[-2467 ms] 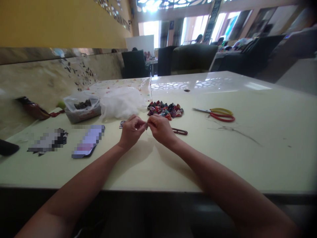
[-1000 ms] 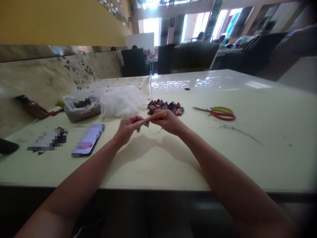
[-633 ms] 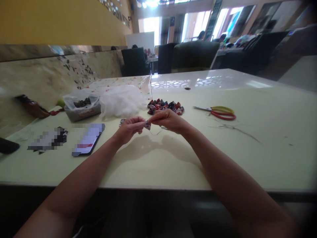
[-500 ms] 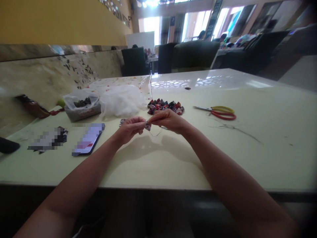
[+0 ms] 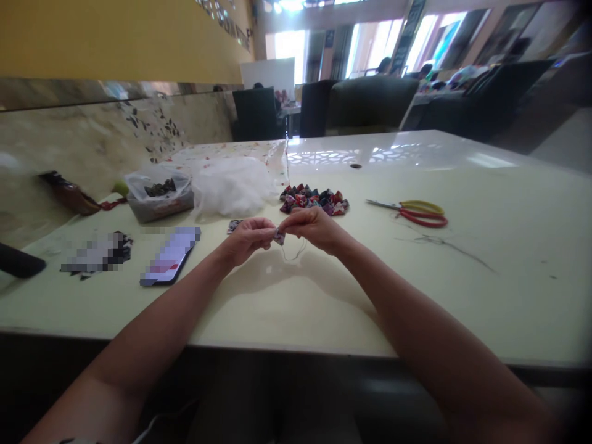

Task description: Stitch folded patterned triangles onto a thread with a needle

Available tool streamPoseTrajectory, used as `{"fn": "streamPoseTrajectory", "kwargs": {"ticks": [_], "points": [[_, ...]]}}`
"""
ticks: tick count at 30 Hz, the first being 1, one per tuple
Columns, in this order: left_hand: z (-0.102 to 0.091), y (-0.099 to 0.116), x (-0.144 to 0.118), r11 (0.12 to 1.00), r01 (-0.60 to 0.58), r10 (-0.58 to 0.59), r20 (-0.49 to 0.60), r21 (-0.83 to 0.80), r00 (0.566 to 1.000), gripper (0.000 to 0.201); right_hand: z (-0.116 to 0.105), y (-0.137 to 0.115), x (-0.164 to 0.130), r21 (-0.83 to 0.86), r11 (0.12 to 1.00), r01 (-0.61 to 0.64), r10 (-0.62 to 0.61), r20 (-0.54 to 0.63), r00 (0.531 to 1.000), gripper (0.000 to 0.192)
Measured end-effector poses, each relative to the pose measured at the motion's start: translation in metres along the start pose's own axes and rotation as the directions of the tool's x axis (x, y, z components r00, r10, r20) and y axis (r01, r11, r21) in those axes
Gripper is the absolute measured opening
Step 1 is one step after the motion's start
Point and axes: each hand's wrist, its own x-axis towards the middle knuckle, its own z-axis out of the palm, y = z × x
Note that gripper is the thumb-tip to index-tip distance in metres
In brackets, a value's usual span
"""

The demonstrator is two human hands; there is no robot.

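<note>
My left hand (image 5: 247, 237) and my right hand (image 5: 312, 227) meet above the pale table (image 5: 324, 296), both pinching a small patterned fabric piece (image 5: 278, 235) between the fingertips. A thin thread (image 5: 296, 253) loops down from the piece under my right hand. Whether the right hand also holds a needle is too small to tell. Just beyond the hands lies a pile of colourful fabric pieces (image 5: 314, 200). White stuffing (image 5: 234, 185) lies to its left.
Red and yellow scissors (image 5: 414, 211) lie to the right, with loose threads (image 5: 444, 244) near them. A plastic bag of dark bits (image 5: 160, 194), a phone (image 5: 171, 264) and dark scraps (image 5: 99, 253) sit on the left. Dark chairs (image 5: 365, 105) and people are far behind.
My hands rose slightly off the table and kept pinching the fabric piece; the right hand shifted a little and the thread loop hangs lower. The view has shifted a little.
</note>
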Motion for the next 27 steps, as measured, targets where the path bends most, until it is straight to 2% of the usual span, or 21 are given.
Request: {"fn": "streamPoseTrajectory", "kwargs": {"ticks": [8,16,21,24,27], "points": [[0.004,0.0,0.0,0.998,0.003,-0.001,-0.039,0.059,0.999,0.03,0.012,-0.001,-0.003,-0.026,0.999,-0.038,0.037,-0.026,0.999,0.015],[0.009,-0.004,0.002,0.991,-0.075,0.089,-0.133,0.109,0.987,0.03,0.03,-0.006,-0.007,-0.171,0.982,-0.08,0.043,-0.209,0.977,0.01],[0.016,-0.004,0.0,0.979,-0.128,0.154,-0.162,0.158,0.975,0.033,0.034,-0.005,-0.006,-0.3,0.954,-0.011,-0.051,-0.197,0.979,0.008],[0.02,-0.005,-0.001,0.968,-0.156,0.194,-0.195,0.195,0.961,0.031,0.032,-0.002,-0.005,-0.451,0.89,0.062,-0.144,-0.15,0.978,0.009],[0.022,-0.005,-0.002,0.96,-0.16,0.216,-0.247,0.231,0.944,0.031,0.03,0.0,-0.005,-0.571,0.815,0.101,-0.17,-0.068,0.983,0.011]]}}
